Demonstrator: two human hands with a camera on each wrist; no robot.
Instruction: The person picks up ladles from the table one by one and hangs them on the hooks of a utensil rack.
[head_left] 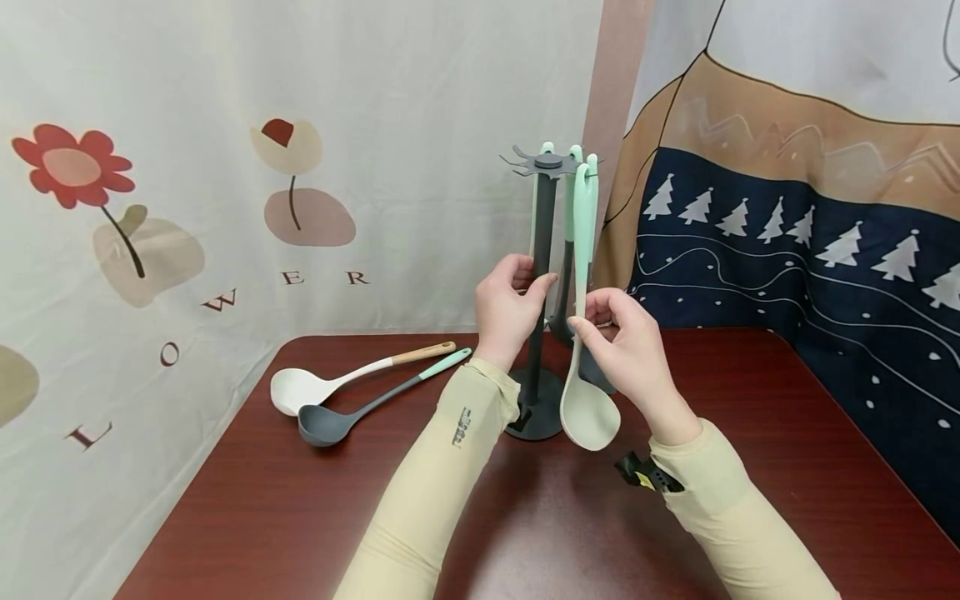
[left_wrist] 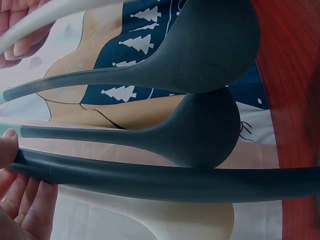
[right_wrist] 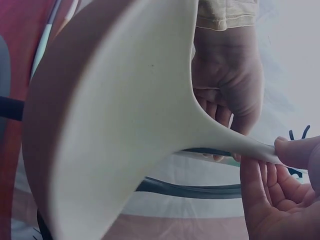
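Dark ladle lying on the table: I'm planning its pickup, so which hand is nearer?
Left. The left hand holds the stand's pole, above and right of the dark ladle; the right hand, farther right, holds the cream spoon.

- The left arm (head_left: 427, 492) reaches forward, slanting toward the right.
- The left hand (head_left: 504, 310) is raised in a grip, its thumb set opposite the bent fingers.
- The right arm (head_left: 742, 512) slants forward and leftward.
- The right hand (head_left: 632, 340) pinches between thumb and curled fingers.
- Both hands are near each other, apart, the left slightly higher.
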